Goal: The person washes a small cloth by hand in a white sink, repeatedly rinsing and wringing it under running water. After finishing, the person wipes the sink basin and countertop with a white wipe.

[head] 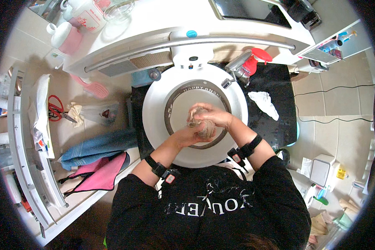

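Over a round white washbasin (156, 137), both my hands press on a wet, bunched-up beige cloth (207, 128). My left hand (193, 134) is under and beside the cloth at the lower left, and my right hand (211, 115) curls over it from the upper right. Inside the large basin a grey-rimmed round basin (172, 103) with lettering on its rim lies beneath my hands. The liquid level in it cannot be told. A crumpled white cloth (264, 104) rests on the black counter at the basin's right.
A metal faucet (239, 61) and a red-topped bottle (251, 64) stand behind the basin's right rim. A towel bar (190, 40) spans the cabinet above. At left are a pink hairbrush (95, 89), red-handled scissors (57, 109) and a blue towel (97, 147).
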The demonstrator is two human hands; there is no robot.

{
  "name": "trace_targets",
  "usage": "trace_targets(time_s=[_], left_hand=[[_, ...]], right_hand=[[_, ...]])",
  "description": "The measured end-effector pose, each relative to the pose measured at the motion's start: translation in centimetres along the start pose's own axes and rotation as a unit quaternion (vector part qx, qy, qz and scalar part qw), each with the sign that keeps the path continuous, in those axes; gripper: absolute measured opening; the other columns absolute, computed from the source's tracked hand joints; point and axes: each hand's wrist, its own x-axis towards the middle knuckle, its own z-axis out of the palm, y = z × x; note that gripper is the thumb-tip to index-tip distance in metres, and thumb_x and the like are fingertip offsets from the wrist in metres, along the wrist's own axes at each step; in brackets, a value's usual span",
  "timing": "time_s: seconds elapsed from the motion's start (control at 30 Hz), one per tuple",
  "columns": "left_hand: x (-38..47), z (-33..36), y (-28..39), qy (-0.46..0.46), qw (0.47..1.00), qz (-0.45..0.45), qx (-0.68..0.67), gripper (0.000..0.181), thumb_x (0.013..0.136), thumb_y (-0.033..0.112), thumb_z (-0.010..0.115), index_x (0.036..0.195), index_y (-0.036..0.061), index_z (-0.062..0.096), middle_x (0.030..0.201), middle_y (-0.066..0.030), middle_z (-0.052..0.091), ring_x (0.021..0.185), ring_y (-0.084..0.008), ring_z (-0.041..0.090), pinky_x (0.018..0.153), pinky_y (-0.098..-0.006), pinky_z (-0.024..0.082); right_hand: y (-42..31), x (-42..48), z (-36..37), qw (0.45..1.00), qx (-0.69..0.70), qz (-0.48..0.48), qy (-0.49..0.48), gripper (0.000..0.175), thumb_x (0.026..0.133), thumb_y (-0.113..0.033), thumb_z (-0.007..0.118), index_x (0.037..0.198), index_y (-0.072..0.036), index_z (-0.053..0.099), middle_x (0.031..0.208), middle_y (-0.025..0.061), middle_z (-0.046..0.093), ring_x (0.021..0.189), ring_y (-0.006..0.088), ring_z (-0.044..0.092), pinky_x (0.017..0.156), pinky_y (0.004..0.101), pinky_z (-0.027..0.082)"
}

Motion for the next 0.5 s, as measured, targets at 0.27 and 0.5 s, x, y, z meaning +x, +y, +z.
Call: trace_targets(time_s=[0.27,0.5], left_hand=[[1.2,-0.9,0.8,0.113,0.987,-0.088,0.068,0.023,0.080,0.025,0.066,0.094,0.0096,0.056,0.084,-0.0014,0.054,0.070,-0.0109,0.050,0.052,-0.0218,0.037],[3.5,-2.4,-1.2,0.298,0.906,-0.066,0.293,0.016,0.076,0.025,0.067,0.080,0.0113,0.058,0.067,0.0021,0.054,0.053,-0.0097,0.047,0.044,-0.0241,0.033]], right_hand=[[1.3,1.7,0.1,0.989,-0.090,-0.005,0.120,0.023,0.078,-0.019,0.066,0.094,-0.009,0.052,0.090,0.0032,0.056,0.080,0.0127,0.054,0.068,0.0284,0.045],[3.3,3.6,-0.6,0.917,-0.320,0.003,0.239,0.017,0.071,-0.017,0.064,0.080,-0.007,0.053,0.069,0.0077,0.056,0.064,0.0183,0.056,0.060,0.0343,0.046]])
